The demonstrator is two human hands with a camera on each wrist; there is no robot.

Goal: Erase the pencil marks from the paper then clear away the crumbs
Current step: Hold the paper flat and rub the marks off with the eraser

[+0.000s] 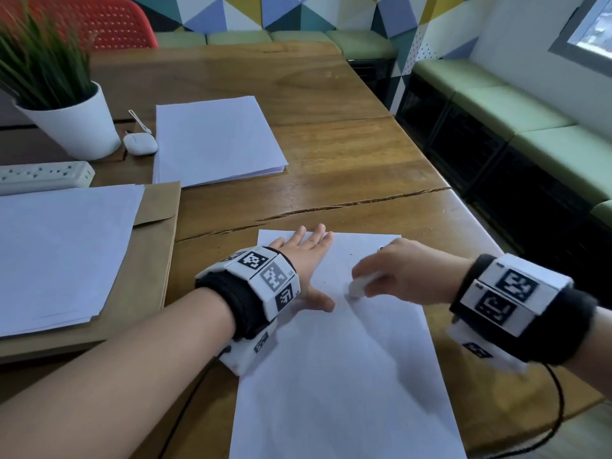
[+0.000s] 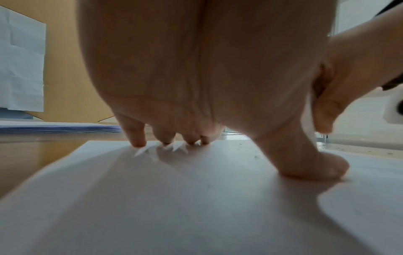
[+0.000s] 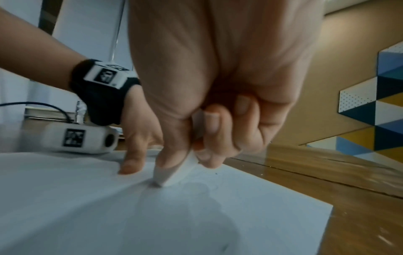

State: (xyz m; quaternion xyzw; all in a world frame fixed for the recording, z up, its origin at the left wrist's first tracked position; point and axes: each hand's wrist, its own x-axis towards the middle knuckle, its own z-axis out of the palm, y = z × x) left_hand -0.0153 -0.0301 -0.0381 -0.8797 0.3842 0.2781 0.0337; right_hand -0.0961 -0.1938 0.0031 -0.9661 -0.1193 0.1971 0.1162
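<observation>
Soft daylight from the window (image 1: 592, 24) at upper right throws gray shadows of both hands across the paper (image 1: 347, 376), while wide-angle bending curves the head view's edges and motion blur smears the right wrist view.

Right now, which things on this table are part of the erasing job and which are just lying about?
In use:
sheet of paper
white eraser, pinched by the right hand
left hand, pressing the sheet flat

Lying about:
potted plant
earbud case
power strip
two paper stacks
brown envelope
</observation>
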